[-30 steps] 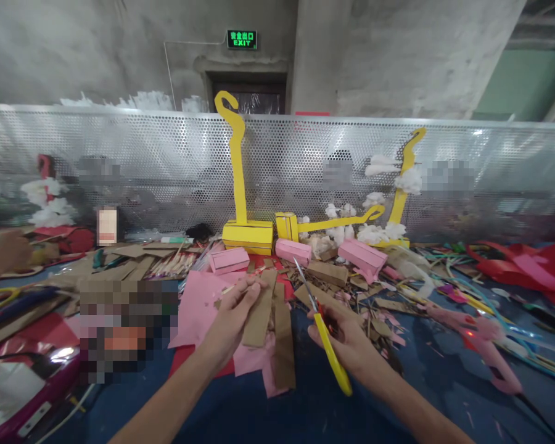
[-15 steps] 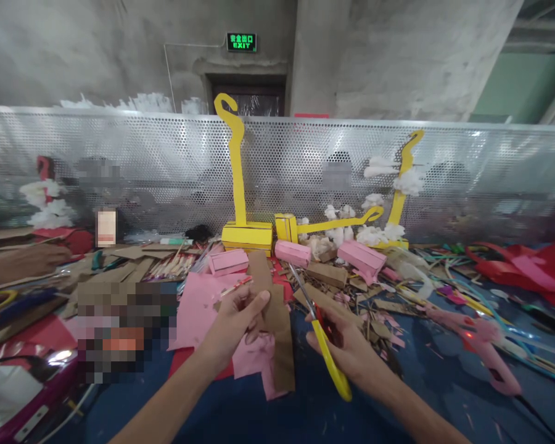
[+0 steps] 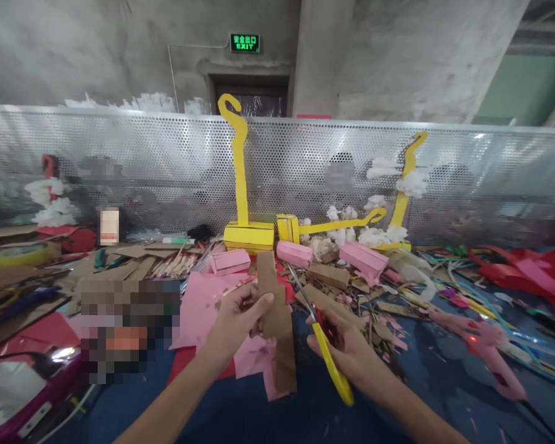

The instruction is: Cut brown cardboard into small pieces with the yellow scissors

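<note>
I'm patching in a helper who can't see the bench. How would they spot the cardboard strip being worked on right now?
Start at the tall yellow hook standing against the perforated metal screen. Come straight toward the camera, past the pink box, to the left hand. It pinches a brown cardboard strip upright beside the yellow scissors in the right hand; the other strips lie flat.

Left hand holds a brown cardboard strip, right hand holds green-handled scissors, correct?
Not quite: the scissors in the right hand have yellow handles, not green, as the head view shows. The rest stands: the left hand holds the brown cardboard strip.
</note>
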Tool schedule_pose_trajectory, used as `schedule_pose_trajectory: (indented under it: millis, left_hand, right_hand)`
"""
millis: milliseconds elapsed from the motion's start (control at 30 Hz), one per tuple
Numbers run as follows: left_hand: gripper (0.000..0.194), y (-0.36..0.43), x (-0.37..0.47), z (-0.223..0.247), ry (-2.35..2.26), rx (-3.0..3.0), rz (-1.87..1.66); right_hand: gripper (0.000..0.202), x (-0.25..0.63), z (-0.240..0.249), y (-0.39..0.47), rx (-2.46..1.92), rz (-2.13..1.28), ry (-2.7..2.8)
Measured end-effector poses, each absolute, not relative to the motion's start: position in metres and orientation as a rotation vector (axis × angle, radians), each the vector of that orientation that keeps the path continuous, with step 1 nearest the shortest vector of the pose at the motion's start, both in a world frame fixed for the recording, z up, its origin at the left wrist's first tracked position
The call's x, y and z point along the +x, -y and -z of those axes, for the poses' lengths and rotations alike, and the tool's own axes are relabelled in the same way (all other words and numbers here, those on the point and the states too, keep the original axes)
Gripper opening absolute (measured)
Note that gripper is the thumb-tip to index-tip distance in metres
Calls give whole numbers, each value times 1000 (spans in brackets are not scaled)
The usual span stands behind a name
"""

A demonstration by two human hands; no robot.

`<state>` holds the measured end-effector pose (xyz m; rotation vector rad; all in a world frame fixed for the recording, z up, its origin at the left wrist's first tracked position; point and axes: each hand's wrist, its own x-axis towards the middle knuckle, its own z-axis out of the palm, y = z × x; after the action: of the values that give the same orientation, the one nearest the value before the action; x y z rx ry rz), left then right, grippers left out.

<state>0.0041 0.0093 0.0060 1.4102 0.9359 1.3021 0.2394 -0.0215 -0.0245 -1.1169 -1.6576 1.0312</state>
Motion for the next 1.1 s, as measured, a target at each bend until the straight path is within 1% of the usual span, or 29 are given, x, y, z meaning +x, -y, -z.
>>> schedule_pose_trajectory:
  millis: [367,533,600,633,700,733,767,900,1000,1100]
  left_hand:
    - [45,-6,6,-11,-980,1506,-1253]
    - [45,-7,6,-11,-989,1503,-1238]
    - [44,-9,5,-11,-1004,1515,-1223]
    - [43,-9,4,-10,-1022,1526,-1211]
    - [40,-11,1,-7,-1069,1554,-1166]
    - [38,-11,0,-5,-1089,1569,-1128]
    - [37,-12,-1,-2,-1110,1579,-1083]
    - [30,-13,-2,6,-1169,1573,-957]
    - [22,-15,-2,7,-1165,1584,-1005]
    - [19,-18,-1,6,-1105,1600,-1068]
  right_hand:
    - [44,243,36,10,-1112,-993,1628]
    - [38,239,23,14,-1124,-940,1657]
    - [33,241,16,16,-1210,-771,1718]
    - [30,243,13,16,-1288,-626,1763]
    - [21,251,10,14,-1485,-215,1864]
    - [21,257,10,12,-1580,-42,1885]
    - [24,263,12,10,-1634,25,1887]
    - [20,283,22,0,-1742,114,1883]
    - [20,285,20,2,-1781,182,1892]
    - [12,266,6,16,-1718,236,1950]
